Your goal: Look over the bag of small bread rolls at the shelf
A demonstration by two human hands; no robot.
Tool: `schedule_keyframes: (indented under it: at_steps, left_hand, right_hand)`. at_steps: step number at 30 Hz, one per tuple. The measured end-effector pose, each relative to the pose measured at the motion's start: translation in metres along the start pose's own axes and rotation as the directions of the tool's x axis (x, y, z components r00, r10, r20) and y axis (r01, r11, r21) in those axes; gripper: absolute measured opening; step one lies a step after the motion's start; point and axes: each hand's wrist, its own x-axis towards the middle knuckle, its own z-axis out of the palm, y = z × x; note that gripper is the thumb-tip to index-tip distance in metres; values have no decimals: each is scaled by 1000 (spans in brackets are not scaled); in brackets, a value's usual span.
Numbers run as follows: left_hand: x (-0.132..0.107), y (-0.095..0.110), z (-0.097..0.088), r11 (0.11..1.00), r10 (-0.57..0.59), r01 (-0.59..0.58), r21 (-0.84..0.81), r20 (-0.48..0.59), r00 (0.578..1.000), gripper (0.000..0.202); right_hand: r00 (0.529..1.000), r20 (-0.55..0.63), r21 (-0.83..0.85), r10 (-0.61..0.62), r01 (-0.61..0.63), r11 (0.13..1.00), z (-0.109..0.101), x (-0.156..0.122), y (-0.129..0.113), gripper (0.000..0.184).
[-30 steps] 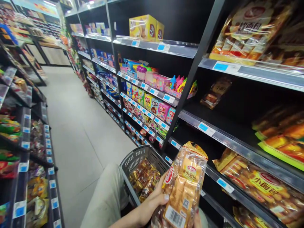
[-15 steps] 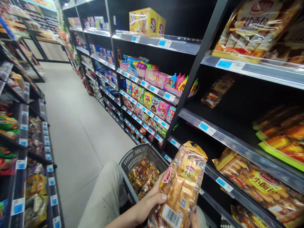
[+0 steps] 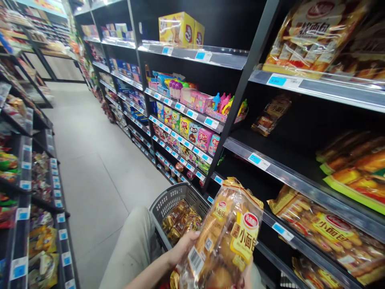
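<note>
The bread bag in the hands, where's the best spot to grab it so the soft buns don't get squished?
Probably by its crimped top edge, coming from above. The bread bag stands tilted with that flat, empty seam uppermost, while the buns fill the middle. The left hand cups its side and the right hand supports it from below.

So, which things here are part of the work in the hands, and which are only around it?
In the work:
- bread bag, held by the left hand
- right hand, barely seen under the bag
- basket with more packets

Only around:
- bread packs on the shelf
- yellow boxes
- toys
- price tags
</note>
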Motion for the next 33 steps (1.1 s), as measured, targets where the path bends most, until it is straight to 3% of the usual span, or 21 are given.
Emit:
schedule_keyframes:
  at_steps: [3,6,11,14,26,33]
  left_hand:
    - [3,4,3,952,173,-145,271,-82,982,54]
    - [1,10,8,882,282,-229,412,-72,957,61]
    - [-2,2,11,892,272,-272,361,52,961,83]
    - [-1,-6,9,903,268,-281,325,85,960,85]
    - [-3,-1,19,946,202,-175,272,-75,976,69]
    - [0,-6,12,951,184,-148,270,-115,976,64]
  right_hand:
    - [999,-40,-6,35,-35,999,2,-1,-15,81]
    - [992,-80,-38,102,-106,994,5,-2,-33,83]
    - [971,-136,-36,199,-205,978,12,-6,-47,88]
    - [966,-136,-24,220,-225,974,14,-8,-50,91]
    - [961,-110,49,255,-251,967,22,-8,-58,72]
    - [941,-92,73,325,-319,945,21,-9,-58,71]
